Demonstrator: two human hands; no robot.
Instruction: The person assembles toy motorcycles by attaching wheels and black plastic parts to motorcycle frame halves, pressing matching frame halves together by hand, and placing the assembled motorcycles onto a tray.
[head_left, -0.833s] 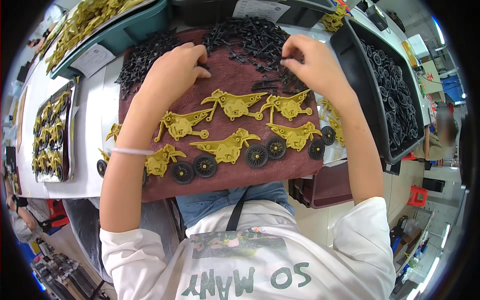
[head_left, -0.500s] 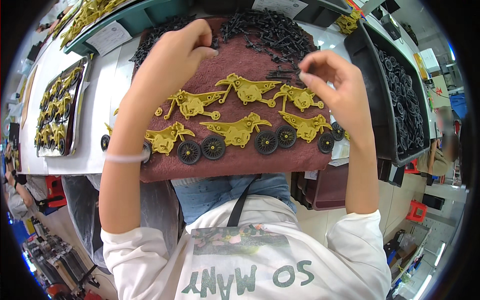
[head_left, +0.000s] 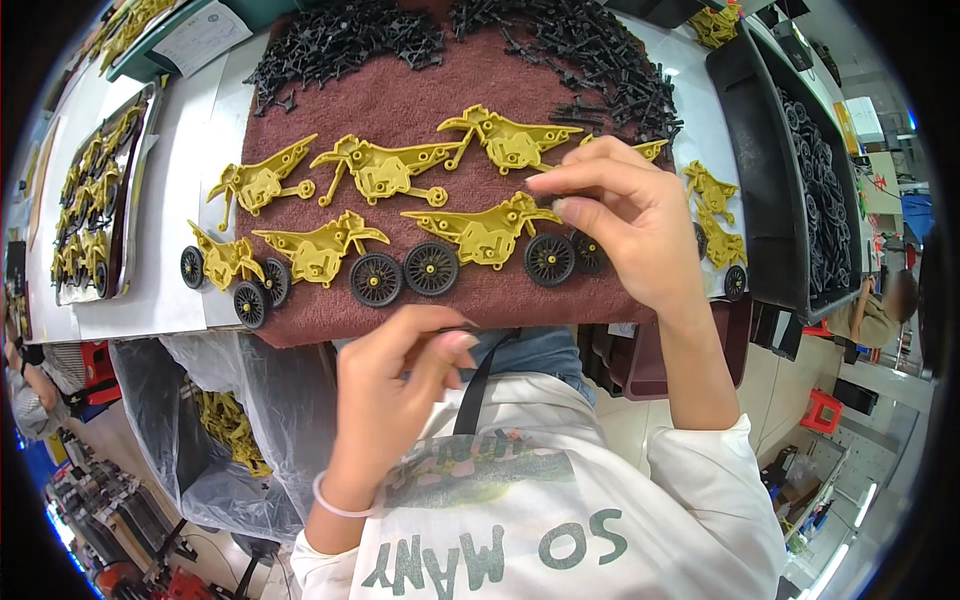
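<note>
My left hand (head_left: 405, 385) is pinched closed just off the cloth's near edge, with a small dark part (head_left: 468, 327) showing at its fingertips. My right hand (head_left: 635, 225) hovers over the right side of the cloth, thumb and forefinger closed on a small black plastic part (head_left: 546, 200), mostly hidden. Closest to it is a yellow toy motorbike body (head_left: 490, 232) with black spoked wheels (head_left: 431, 268). Other wheeled bodies (head_left: 315, 252) share this near row. Behind them runs a row of yellow bodies without wheels (head_left: 385, 168); the right hand partly covers its right end.
Loose black plastic parts lie in two heaps, left (head_left: 345, 45) and right (head_left: 590, 60), on the maroon cloth (head_left: 290, 130). A black bin (head_left: 750, 150) of wheels stands at right. At left is a tray (head_left: 135, 200) of yellow bikes; below it hangs a plastic-lined bin (head_left: 290, 400).
My left hand has come from the far left heap back to the cloth's near edge. My right hand has drawn nearer and leftward from the right heap. The view has shifted slightly.
</note>
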